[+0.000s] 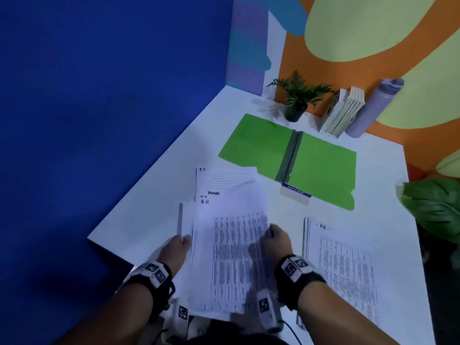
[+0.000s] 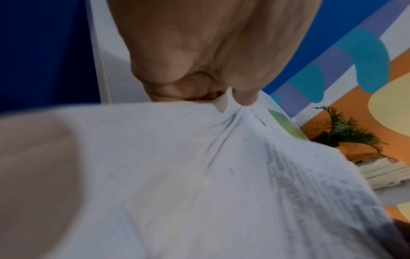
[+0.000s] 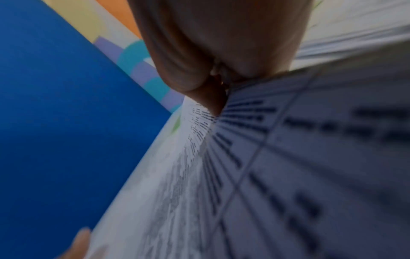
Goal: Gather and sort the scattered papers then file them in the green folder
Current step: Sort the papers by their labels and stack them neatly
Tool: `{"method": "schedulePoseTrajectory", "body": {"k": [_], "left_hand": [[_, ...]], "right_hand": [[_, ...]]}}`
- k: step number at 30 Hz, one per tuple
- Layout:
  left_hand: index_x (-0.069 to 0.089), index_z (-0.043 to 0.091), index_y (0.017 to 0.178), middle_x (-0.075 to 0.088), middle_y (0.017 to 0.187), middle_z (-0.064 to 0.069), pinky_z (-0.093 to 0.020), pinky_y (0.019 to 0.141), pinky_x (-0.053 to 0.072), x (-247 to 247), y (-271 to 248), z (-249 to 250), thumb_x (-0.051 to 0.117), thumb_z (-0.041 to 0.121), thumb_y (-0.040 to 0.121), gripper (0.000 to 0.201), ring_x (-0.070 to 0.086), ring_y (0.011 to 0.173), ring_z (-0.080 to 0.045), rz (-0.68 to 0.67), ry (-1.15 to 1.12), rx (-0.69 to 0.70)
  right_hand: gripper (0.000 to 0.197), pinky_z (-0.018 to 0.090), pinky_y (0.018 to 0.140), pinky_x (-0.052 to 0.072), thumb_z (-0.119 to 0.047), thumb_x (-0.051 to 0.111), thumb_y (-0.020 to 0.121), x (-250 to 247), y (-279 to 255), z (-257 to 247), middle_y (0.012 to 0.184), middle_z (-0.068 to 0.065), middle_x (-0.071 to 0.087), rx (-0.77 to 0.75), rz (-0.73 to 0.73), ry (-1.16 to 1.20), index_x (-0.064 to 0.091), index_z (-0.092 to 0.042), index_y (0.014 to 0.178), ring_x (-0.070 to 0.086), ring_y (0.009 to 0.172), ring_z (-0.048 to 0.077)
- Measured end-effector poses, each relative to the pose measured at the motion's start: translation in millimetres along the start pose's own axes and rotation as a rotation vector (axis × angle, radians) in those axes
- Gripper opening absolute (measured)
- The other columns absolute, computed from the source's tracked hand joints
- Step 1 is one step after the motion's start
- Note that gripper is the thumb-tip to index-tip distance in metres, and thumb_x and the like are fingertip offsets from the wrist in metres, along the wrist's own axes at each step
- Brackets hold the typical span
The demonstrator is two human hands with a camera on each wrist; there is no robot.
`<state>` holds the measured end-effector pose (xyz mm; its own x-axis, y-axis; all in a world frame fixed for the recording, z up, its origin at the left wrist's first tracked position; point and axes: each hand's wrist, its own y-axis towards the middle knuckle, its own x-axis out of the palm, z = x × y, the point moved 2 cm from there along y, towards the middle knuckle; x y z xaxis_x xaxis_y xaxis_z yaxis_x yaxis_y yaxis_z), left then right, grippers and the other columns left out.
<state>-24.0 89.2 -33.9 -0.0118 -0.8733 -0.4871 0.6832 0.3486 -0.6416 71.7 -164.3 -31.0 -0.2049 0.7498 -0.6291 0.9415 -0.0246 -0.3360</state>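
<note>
Papers printed with dense tables are held as a fanned bundle above the near edge of the white table, gripped at both side edges. On the bundle's left edge the left hand has its fingers curled round the sheets; the left wrist view shows a fingertip pressing the sheet into a crease, with the other fingers bunched above it. On the right edge the right hand holds the sheets, and in the right wrist view the thumb and fingers pinch narrowly over the printed rows. The top sheet carries a handwritten "H.R" at its upper left, and sheets offset behind it show "ADMIN" and "I.T.". Just to the right, apart from the bundle, a second pile of papers lies flat on the table, also marked "H.R". Beyond both, the green folder lies open and flat, its grey spine running down the middle; the far corner of the held bundle overlaps the folder's near left edge in the head view. A small white and blue card lies at the near end of the spine. At the back wall stand a small potted plant, a leaning row of white books and a lilac bottle. A large green leaf shows at the table's right edge.
</note>
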Motion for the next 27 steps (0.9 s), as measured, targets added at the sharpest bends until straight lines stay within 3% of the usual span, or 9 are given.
{"method": "schedulePoseTrajectory", "body": {"k": [3,6,7,9,12,15,18,21,27], "left_hand": [[0.026,0.007,0.146,0.038,0.149,-0.011,-0.033,0.108,0.036,6.7,-7.0,4.4,0.054,0.024,0.093,0.063,0.039,0.136,-0.028,-0.067,0.092,0.055],[0.039,0.018,0.133,0.056,0.119,-0.008,-0.021,0.078,0.041,4.9,-8.4,7.6,0.047,0.002,0.092,0.044,0.055,0.095,-0.022,-0.070,0.102,0.112],[0.041,0.023,0.121,0.057,0.115,-0.008,-0.022,0.076,0.040,3.3,-7.0,7.0,0.046,0.000,0.091,0.038,0.052,0.088,-0.019,-0.069,0.112,0.148],[0.041,0.025,0.113,0.052,0.116,-0.006,-0.024,0.081,0.039,-2.8,-5.0,3.3,0.045,0.000,0.090,0.034,0.048,0.095,-0.017,-0.089,0.138,0.199],[0.047,0.022,0.118,0.053,0.120,-0.003,-0.024,0.089,0.037,-11.2,-2.2,-2.3,0.046,-0.002,0.089,0.038,0.051,0.106,-0.018,-0.145,0.131,0.237],[0.050,0.019,0.124,0.057,0.123,-0.002,-0.026,0.094,0.040,-16.0,0.8,-5.2,0.046,-0.003,0.088,0.042,0.054,0.112,-0.020,-0.184,0.160,0.260],[0.048,0.015,0.129,0.059,0.121,-0.006,-0.030,0.091,0.046,-21.0,6.6,-10.3,0.047,-0.002,0.086,0.046,0.058,0.107,-0.026,-0.142,0.180,0.209],[0.048,0.021,0.128,0.061,0.112,-0.009,-0.038,0.085,0.053,-30.6,17.0,-21.0,0.041,-0.001,0.081,0.052,0.061,0.094,-0.030,-0.014,0.118,0.093],[0.045,0.016,0.132,0.057,0.120,-0.015,-0.037,0.086,0.047,-53.8,19.1,-19.2,0.035,-0.004,0.081,0.056,0.057,0.099,-0.035,0.290,-0.071,0.029]], "right_hand": [[0.020,0.027,0.061,0.032,0.004,0.044,0.079,11.6,-8.1,12.6,0.072,0.012,0.048,-0.050,-0.118,-0.093,0.041,-0.012,0.068,0.043,0.067,0.022],[0.019,0.030,0.064,0.040,-0.004,0.049,0.080,10.5,2.1,17.2,0.082,0.016,0.054,-0.060,-0.097,-0.175,0.049,-0.017,0.067,0.052,0.073,0.029],[0.011,0.035,0.070,0.047,-0.011,0.051,0.083,5.9,7.6,17.8,0.087,0.019,0.057,-0.035,-0.060,-0.167,0.056,-0.015,0.075,0.057,0.079,0.033],[0.031,0.044,0.088,0.052,-0.031,0.049,0.085,-9.5,17.5,12.0,0.107,0.016,0.060,0.009,-0.017,-0.098,0.060,-0.009,0.104,0.060,0.098,0.036],[0.061,0.044,0.106,0.041,-0.046,0.050,0.086,-33.5,28.1,1.3,0.129,0.002,0.048,0.170,-0.005,0.252,0.039,-0.015,0.138,0.050,0.119,0.023],[0.055,0.047,0.086,0.048,-0.059,0.058,0.069,-45.9,43.5,2.4,0.098,0.004,0.059,0.177,0.072,0.425,0.053,-0.018,0.105,0.055,0.089,0.022],[0.031,0.035,0.064,0.035,-0.035,0.062,0.078,-58.5,41.7,-20.1,0.064,0.004,0.038,0.054,0.270,0.439,0.038,-0.021,0.063,0.039,0.065,0.018],[0.035,0.029,0.063,0.034,-0.019,0.055,0.091,-78.8,39.4,-45.6,0.061,-0.004,0.033,-0.127,0.444,0.442,0.033,-0.026,0.065,0.033,0.057,0.014],[0.002,0.009,0.065,0.045,-0.019,0.052,0.095,-107.7,22.8,-88.0,0.079,-0.012,0.059,-0.305,0.490,0.513,0.052,-0.021,0.093,0.055,0.069,-0.001]]}}
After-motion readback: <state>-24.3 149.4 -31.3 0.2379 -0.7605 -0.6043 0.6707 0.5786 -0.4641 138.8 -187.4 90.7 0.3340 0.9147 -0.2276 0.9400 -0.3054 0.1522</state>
